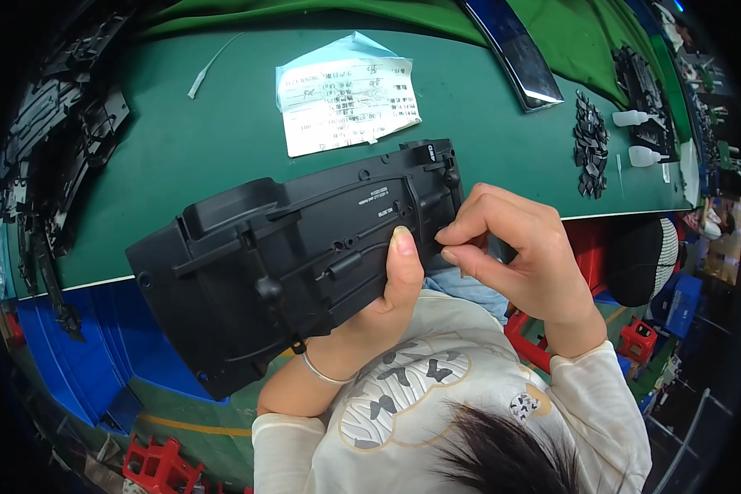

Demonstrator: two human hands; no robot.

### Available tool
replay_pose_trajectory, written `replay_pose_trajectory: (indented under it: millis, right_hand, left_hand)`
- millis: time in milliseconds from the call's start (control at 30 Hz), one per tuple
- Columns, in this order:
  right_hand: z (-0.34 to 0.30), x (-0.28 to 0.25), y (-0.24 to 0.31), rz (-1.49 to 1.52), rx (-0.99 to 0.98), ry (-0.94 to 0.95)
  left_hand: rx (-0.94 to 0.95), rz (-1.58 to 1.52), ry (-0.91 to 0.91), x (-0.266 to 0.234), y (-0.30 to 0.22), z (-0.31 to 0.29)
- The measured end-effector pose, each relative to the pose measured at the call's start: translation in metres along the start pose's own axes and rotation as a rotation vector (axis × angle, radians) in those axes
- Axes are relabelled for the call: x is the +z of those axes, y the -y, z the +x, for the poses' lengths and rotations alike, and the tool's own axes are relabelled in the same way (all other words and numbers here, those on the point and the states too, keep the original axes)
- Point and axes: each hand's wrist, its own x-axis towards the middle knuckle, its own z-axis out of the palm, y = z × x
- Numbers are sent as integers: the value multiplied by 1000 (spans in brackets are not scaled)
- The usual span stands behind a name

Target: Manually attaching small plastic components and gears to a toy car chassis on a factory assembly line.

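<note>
Black moulded plastic fills the work area: a long panel [329, 222], raised at a tilt above the edge of a green table [198, 140], lies under the left thumb and reaches well out to the left of it. The left hand [379, 300] grips the panel from its near edge, thumb pressed flat on the ribbed face, its other fingers hidden behind. The right hand [519, 251] works at the panel's right end, just beside that thumb, forefinger and thumb drawn close in a pinch; whether a small piece sits between the tips cannot be told. Beyond the fingers lie a white paper [346, 103] and, farther right, a heap of small black pieces [590, 144] near two white bottles [634, 118].

Good handling here likely rests on the left thumb: held firm near the point of work, it should stop the long free end from swinging. Small, square pressure from the right fingertips would probably serve better than force, sparing the ribs and clips, with the spot kept in sight between the two hands.
</note>
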Motion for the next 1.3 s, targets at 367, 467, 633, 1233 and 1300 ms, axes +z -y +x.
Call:
replay_pose_trajectory:
  millis: [367,467,633,1233,1300]
  right_hand:
    - [-4,2,-1,42,135,7]
    - [-4,3,-2,48,117,-7]
    - [-3,5,-5,58,92,-14]
    - [33,-30,-39,890,405,-5]
    - [60,-49,-45,790,337,-145]
  left_hand:
    - [-29,43,42,0,0,-2]
    - [-13,23,11,2,0,-2]
    - [-27,48,6,2,0,-1]
    - [-147,-420,75,1,-11,25]
    - [-28,-616,55,7,-9,33]
